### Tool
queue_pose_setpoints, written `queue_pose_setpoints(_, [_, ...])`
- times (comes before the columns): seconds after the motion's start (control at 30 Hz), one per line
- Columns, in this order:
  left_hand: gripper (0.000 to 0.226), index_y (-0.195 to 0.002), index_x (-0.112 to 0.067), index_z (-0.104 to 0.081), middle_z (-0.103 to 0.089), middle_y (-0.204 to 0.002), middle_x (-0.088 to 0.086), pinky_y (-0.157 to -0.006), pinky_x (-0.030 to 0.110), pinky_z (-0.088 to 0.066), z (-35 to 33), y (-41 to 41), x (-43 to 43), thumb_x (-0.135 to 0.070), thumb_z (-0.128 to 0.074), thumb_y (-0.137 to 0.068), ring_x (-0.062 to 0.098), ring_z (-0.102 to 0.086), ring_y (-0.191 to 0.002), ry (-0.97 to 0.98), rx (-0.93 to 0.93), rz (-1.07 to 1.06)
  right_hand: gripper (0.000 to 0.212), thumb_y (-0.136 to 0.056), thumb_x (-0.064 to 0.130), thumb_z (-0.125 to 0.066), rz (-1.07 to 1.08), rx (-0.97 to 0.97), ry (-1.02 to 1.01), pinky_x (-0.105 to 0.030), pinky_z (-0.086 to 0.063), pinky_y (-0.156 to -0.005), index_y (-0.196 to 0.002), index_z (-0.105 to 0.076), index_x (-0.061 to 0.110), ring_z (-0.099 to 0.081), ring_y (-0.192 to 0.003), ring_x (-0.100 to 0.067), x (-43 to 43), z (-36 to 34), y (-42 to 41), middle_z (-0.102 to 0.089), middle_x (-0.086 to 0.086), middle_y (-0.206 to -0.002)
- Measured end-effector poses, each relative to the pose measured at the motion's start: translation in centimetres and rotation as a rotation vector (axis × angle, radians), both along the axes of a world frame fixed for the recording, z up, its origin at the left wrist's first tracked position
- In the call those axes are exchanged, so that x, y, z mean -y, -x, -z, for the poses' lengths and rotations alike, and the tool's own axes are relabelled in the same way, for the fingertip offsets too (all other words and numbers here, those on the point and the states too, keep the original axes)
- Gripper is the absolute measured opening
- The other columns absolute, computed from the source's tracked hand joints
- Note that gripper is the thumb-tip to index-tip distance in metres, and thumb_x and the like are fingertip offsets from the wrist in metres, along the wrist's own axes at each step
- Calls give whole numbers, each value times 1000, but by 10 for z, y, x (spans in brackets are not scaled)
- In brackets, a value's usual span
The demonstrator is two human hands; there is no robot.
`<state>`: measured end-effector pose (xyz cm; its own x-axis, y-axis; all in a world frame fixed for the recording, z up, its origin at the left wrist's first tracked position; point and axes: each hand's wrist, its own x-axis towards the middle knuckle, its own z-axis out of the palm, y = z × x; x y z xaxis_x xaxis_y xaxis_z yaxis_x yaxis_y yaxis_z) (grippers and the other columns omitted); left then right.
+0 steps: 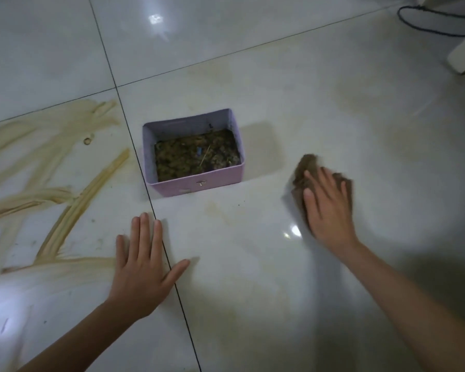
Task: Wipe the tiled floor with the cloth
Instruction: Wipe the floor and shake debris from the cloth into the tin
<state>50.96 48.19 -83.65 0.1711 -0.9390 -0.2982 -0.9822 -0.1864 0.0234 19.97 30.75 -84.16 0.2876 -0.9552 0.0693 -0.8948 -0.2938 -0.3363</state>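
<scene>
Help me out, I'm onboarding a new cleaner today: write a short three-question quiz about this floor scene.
1. True or false: the purple box is empty.
2. Multiple choice: the thick beige smears on the tiled floor lie A) left of the box, B) right of it, C) inside it.
3. Short answer: what is the right hand pressing on, and where is the left hand?
Key: 1. False, it holds brownish debris. 2. A. 3. The brown cloth; the left hand lies flat on the bare floor.
</scene>
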Motion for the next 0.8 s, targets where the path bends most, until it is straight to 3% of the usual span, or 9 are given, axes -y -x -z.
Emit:
queue_pose_setpoints(0.07, [94,-150,-3,-9,-2,-159,19,-116,58,-10,5,0,-1,-73,-4,-87,34,0,-148,14,-14,-11,53,-100,32,-25,94,22,-42,-47,-13,-118,-140,-49,6,-30,-143,-29,25,0,-9,-39,-15,-151])
queue_pose_setpoints(0.13, [92,-151,-3,-11,-3,-160,17,-117,56,-9,9,1,-2,-71,-7,-89,31,0,-149,38,-25,-30,49,-100,27,-29,55,35,0,-48,-18,-117,-137,-52,4,-35,-140,-30,28,-1,-29,-43,-15,-148])
queue_pose_setpoints(0.23, [87,-151,-2,-21,-11,-160,18,-117,55,-11,14,3,-2,-66,-10,-93,31,-7,-149,89,-27,-57,43,-102,21,-31,-299,102,107,-50,-30,-109,-125,-61,0,-48,-130,-33,-14,1,-58,-54,-17,-137])
queue_pose_setpoints(0.37, [81,-149,-1,-27,-16,-159,19,-114,58,-16,15,6,-2,-60,-12,-96,33,-14,-147,136,-23,-61,46,-104,33,-28,-790,67,-44,-43,-26,-116,-131,-61,13,-40,-138,-23,-92,7,-68,-50,-7,-144])
queue_pose_setpoints(0.47, [78,-149,-1,-27,-15,-159,18,-114,59,-18,11,5,-1,-57,-14,-97,32,-12,-148,146,-23,-70,40,-103,35,-35,-1110,-25,-52,-41,-34,-113,-130,-60,21,-42,-137,-18,-68,1,-66,-51,-1,-143])
queue_pose_setpoints(0.5, [77,-149,-1,-27,-15,-159,18,-114,59,-18,10,5,0,-56,-14,-97,32,-12,-148,146,-25,-70,39,-103,33,-36,-1112,-15,-66,-42,-35,-111,-128,-61,17,-45,-134,-20,-48,0,-67,-53,-4,-141])
queue_pose_setpoints(0.63, [72,-152,-5,-21,-10,-161,16,-115,58,-17,15,4,-2,-52,-16,-98,31,-9,-149,140,-35,-84,50,-104,32,-26,-774,48,-66,-46,-27,-114,-132,-58,6,-43,-136,-28,8,-1,-68,-50,-11,-143])
queue_pose_setpoints(0.73, [70,-152,-5,-20,-10,-161,16,-116,56,-14,16,4,1,-49,-15,-98,31,-8,-149,145,0,-96,49,-104,33,-25,-812,3,-30,-46,-26,-115,-135,-55,9,-39,-139,-26,-18,1,-80,-46,-10,-147])
queue_pose_setpoints(0.8, [68,-152,-4,-21,-10,-160,15,-116,56,-14,14,4,1,-46,-15,-98,30,-9,-149,143,23,-96,47,-104,33,-28,-962,29,-56,-46,-27,-114,-133,-57,9,-44,-135,-30,-52,5,-85,-50,-12,-143])
